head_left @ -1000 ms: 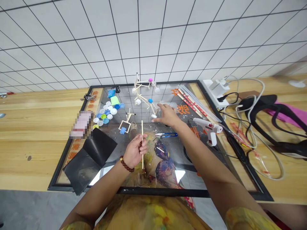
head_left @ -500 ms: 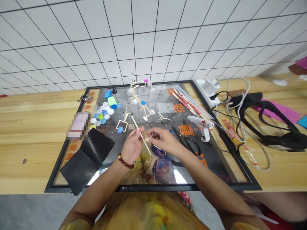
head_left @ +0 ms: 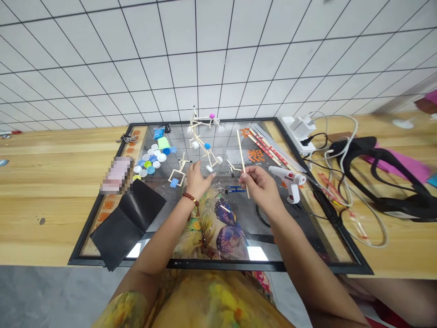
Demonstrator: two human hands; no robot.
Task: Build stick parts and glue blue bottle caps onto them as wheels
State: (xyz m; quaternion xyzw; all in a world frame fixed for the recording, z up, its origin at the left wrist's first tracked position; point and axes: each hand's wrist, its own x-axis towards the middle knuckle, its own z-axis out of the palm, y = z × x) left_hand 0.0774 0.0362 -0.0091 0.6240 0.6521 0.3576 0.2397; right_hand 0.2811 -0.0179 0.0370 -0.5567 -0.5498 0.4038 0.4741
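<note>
Pinching a slim pale stick [head_left: 241,150] in the right hand [head_left: 262,184], with thumb against curled fingers, and pointing it up and away from the body. Hovering with the left hand [head_left: 199,182] above the glass tabletop [head_left: 160,246], spreading fingers and thumb well apart and showing no grip on anything. Sitting close, at that thumb, to a white cap [head_left: 209,169], perhaps touching; impossible to tell.

Showing, just beyond the left hand, a zigzag frame [head_left: 207,146] of sticks and round caps, with the white cap at its near end. Seeming partly done: having many sticks joined there, but having the pinched stick unattached. Also seeming separate from the frame: showing a square stick piece [head_left: 174,182] left of the left hand and a forked stick piece [head_left: 233,167] between the hands.

Showing, between the hands and nearer the body, a short loose stick [head_left: 225,208], with blue snips [head_left: 235,189] beside the right hand. Showing unused caps [head_left: 161,157] farther left of the left hand, a white glue gun [head_left: 291,182] right of the right hand, and bundled strips [head_left: 269,148] beyond it.
</note>
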